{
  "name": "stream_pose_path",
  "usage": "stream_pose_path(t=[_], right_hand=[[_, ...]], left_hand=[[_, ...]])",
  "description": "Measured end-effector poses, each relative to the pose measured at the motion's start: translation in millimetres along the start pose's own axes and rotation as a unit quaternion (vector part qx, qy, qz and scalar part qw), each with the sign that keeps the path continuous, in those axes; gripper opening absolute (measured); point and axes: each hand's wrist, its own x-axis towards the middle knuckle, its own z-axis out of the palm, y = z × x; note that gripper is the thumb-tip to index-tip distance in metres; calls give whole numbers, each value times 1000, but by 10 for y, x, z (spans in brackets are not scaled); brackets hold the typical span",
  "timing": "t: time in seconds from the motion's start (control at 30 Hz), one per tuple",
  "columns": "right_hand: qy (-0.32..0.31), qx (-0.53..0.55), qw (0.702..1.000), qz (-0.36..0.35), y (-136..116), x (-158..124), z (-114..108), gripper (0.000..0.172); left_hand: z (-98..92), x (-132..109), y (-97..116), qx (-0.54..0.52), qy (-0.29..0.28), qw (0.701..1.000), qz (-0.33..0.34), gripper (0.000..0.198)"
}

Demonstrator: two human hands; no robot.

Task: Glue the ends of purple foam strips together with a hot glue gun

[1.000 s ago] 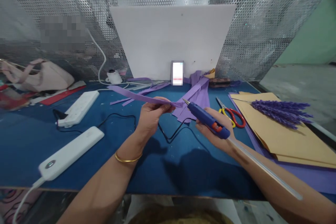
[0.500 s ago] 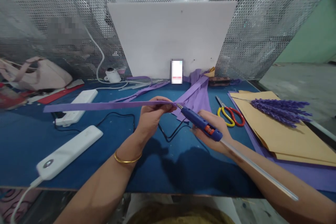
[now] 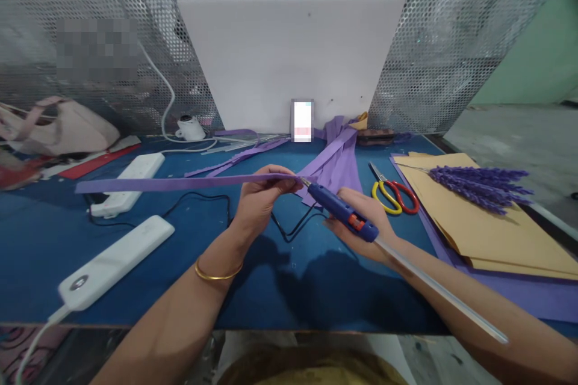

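My left hand (image 3: 264,198) pinches a long purple strip (image 3: 180,183) near its right end; the rest stretches out level to the left above the table. In my right hand (image 3: 365,219) is a blue glue gun (image 3: 341,212), its metal nozzle at the strip's end beside my left fingertips. A clear glue stick (image 3: 442,287) sticks out of the gun's back. Whether any glue is on the strip is too small to tell. Behind the gun lies a pile of purple strips (image 3: 338,162).
Scissors (image 3: 395,195) lie right of my right hand. Farther right, purple lavender sprigs (image 3: 481,186) rest on tan sheets (image 3: 506,246). At left are two white power strips (image 3: 117,261) with cords. A phone (image 3: 302,121) leans against a white board (image 3: 293,60); a pale bag (image 3: 58,126) stands far left.
The view has shifted slightly. Both hands keep their hold, and the glue gun's nozzle stays at the strip's end.
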Motion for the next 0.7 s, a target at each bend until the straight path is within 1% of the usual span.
stream_pose_path(t=[0.17,0.33,0.57,0.7], right_hand=[[2,2,1000,5,-13,11,4,24],[4,-2,1000,5,-20,21,7,24],[2,-15,1000,18,-16,16,5,31],[3,-23,999,24,-19,18,7,30]], left_hand=[[0,-6,6,5,2,1000,2,24],[-7,-3,4,7,-4,1000,6,23],[-10,-11,10,14,-8,1000,11,22],[-23,-7,-1,18,-12,1000,13,22]])
